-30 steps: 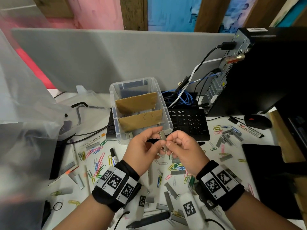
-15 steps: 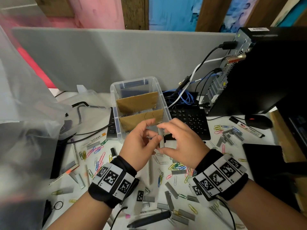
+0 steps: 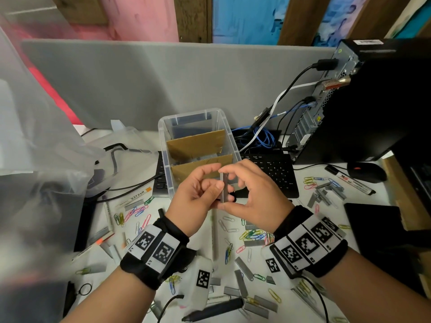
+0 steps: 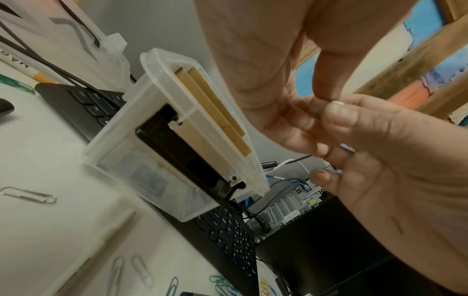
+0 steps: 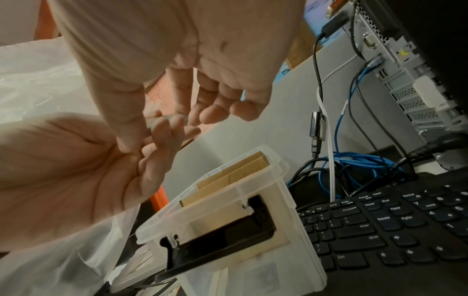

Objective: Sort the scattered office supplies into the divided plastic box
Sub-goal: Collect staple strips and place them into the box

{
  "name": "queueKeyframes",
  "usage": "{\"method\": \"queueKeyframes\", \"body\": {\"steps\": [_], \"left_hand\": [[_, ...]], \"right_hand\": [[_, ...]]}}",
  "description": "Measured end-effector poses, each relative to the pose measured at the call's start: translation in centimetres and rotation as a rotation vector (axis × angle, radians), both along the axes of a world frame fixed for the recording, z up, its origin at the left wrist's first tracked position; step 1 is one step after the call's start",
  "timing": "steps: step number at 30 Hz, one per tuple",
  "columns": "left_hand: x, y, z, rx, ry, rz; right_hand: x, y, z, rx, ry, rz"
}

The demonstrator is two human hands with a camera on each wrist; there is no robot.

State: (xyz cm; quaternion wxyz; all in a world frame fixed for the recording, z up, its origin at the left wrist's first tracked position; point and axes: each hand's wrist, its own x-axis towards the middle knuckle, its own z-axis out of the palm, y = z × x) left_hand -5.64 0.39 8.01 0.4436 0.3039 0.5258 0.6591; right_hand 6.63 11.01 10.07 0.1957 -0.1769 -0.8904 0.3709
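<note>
A grey staple strip (image 3: 225, 194) stands upright in the air just in front of the clear plastic box (image 3: 163, 145). My left hand (image 3: 217, 177) pinches the strip from the left with thumb and forefinger. The right hand (image 3: 227, 188) spans it, forefinger on the top end and thumb under the bottom end. Two cardboard dividers (image 3: 198, 143) split the box into three compartments. In the left wrist view the fingertips (image 4: 329, 108) meet beside the box (image 4: 157, 180). The right wrist view shows a sliver of the strip (image 5: 152, 120) above the box (image 5: 291, 250).
Coloured paper clips (image 3: 137, 210), more staple strips (image 3: 326, 193) and markers (image 3: 352, 181) litter the white desk. A black keyboard (image 3: 272, 176) lies under and right of the box. A computer tower (image 3: 373, 101) with cables stands at the right, a plastic bag (image 3: 35, 159) at the left.
Both hands have crept up toward the box with the strip. My right hand has shifted its hold from a side pinch to spanning the strip end to end.
</note>
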Motion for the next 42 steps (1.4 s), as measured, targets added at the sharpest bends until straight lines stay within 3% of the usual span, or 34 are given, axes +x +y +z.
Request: {"method": "queueKeyframes", "body": {"steps": [5, 11, 19, 22, 28, 31, 34, 39, 42], "left_hand": [[-0.3, -0.2, 0.2, -0.013, -0.043, -0.031], [-1.2, -0.3, -0.1, -0.006, -0.014, 0.046], [-2.6, -1.1, 0.0, -0.020, 0.090, 0.073], [-3.7, -1.6, 0.1, -0.031, 0.239, 0.110], [-7.8, -2.3, -2.0, -0.172, 0.673, 0.372], [-9.0, -2.0, -3.0, -0.316, 0.801, 0.372], [-9.7, -1.9, -3.6, -0.407, 0.740, 0.316], [-10.2, -1.7, -3.9, -0.359, 0.601, 0.259], [-10.2, -1.8, -3.9, -0.337, 0.543, 0.262]], "right_hand": [[-0.2, 0.4, 0.4, -0.011, -0.004, 0.002], [-0.5, -0.3, 0.1, -0.090, -0.019, 0.041], [-2.2, -0.2, -0.2, -0.121, 0.042, 0.061], [-3.0, 0.3, 0.2, -0.129, 0.038, 0.038], [-5.9, 1.8, -0.1, -0.061, -0.307, 0.034], [-8.0, 1.7, -0.3, 0.023, -0.495, 0.094], [-10.0, 1.4, -0.7, 0.048, -0.664, 0.146], [-12.9, 1.4, -2.4, 0.097, -0.959, 0.254], [-13.9, 1.6, -3.8, 0.093, -1.027, 0.223]]}}
